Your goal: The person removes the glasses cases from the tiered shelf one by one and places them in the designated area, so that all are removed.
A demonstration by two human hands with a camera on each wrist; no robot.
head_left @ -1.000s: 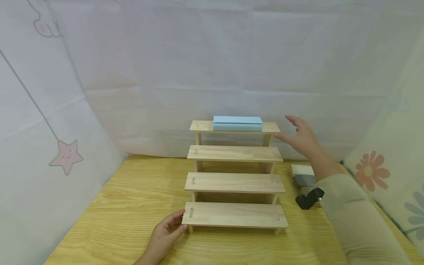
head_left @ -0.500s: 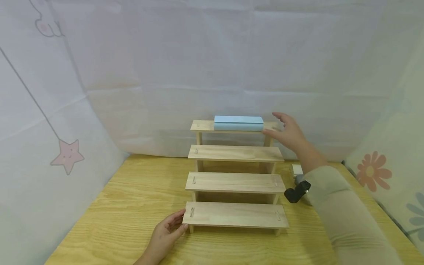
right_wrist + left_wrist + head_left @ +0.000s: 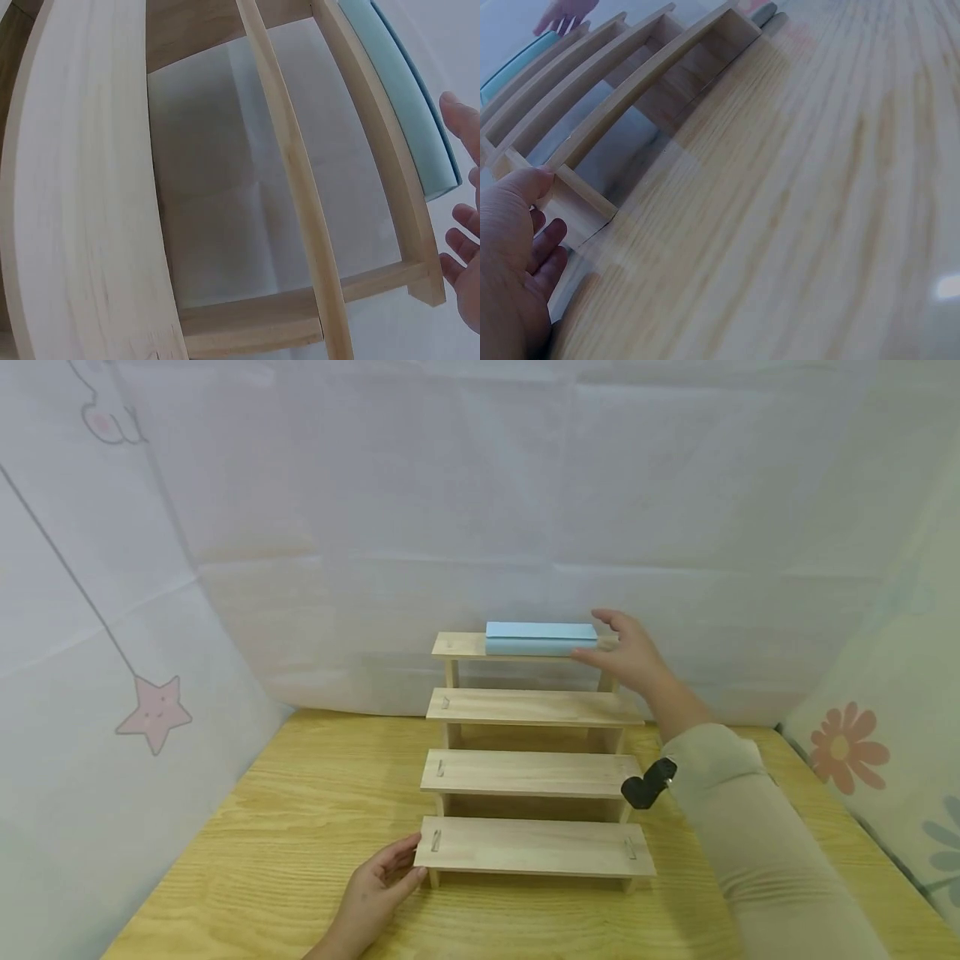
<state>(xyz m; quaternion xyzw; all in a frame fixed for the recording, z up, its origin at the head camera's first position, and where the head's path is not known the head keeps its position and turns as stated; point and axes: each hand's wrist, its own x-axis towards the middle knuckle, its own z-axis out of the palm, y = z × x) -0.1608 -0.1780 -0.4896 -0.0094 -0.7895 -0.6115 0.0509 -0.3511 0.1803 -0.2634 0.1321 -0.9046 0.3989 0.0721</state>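
While flat, blue box (image 3: 540, 638) crosswise.

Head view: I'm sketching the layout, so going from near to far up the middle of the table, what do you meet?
Left hand at the bottom step's corner → second step → third step → top step → blue box lying on it, with the right hand at its end → white curtain.

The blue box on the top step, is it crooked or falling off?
No. The blue box lies flat and straight on the top step of the wooden stand, nothing broken or spilled. The right hand is at its end.
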